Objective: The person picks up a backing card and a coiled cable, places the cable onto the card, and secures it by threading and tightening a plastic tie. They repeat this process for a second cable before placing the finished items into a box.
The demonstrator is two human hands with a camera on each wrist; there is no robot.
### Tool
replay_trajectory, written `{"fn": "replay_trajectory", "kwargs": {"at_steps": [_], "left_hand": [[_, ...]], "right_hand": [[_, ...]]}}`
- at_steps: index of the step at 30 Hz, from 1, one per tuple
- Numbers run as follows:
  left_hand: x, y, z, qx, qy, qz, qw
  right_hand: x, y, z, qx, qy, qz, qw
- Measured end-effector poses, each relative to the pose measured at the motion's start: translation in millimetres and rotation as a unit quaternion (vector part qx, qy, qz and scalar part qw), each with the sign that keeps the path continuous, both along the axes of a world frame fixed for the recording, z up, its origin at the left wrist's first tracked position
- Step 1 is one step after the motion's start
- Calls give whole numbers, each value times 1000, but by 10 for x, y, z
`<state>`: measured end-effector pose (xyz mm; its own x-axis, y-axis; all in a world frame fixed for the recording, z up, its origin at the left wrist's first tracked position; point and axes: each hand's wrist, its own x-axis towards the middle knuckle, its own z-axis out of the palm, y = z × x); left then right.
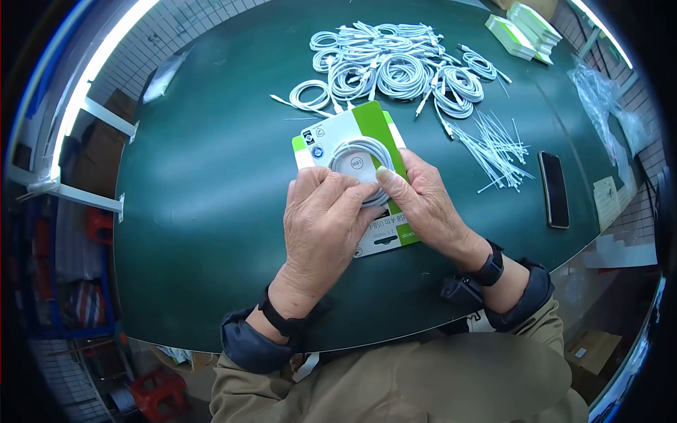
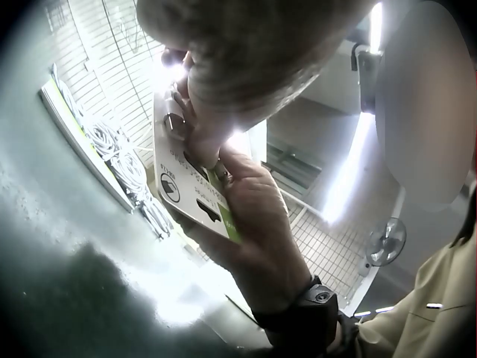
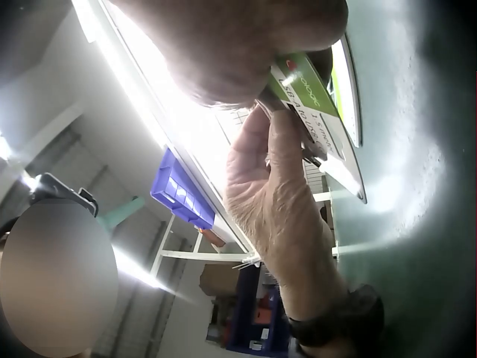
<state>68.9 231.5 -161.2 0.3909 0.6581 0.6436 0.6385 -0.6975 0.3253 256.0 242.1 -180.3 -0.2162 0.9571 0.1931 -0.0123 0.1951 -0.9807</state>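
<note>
White tube lights [image 1: 90,76] flank the brightly lit table [image 1: 197,225], its edges bowed by lens distortion, while the left wrist view shows white glare and the left hand [image 2: 246,60] dark and blurred.

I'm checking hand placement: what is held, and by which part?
The right hand holds the USB-A to USB-C packaging card by its right edge; the left hand pinches the coiled cable by its near side.

coil [image 1: 361,142] partly behind left hand [image 1: 324,211], blue badge [image 1: 318,152] illegible, table [image 1: 211,183] cropped
</note>
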Motion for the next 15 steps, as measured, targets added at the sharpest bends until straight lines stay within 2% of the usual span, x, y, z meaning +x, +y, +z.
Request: {"fn": "replay_trajectory", "kwargs": {"at_steps": [6, 15], "left_hand": [[31, 45, 14, -18, -2, -1, 1000], [-42, 82, -112, 16, -59, -44, 997]], "right_hand": [[-58, -56, -39, 4, 6, -15, 1000], [-22, -24, 23, 65, -69, -58, 994]]}}
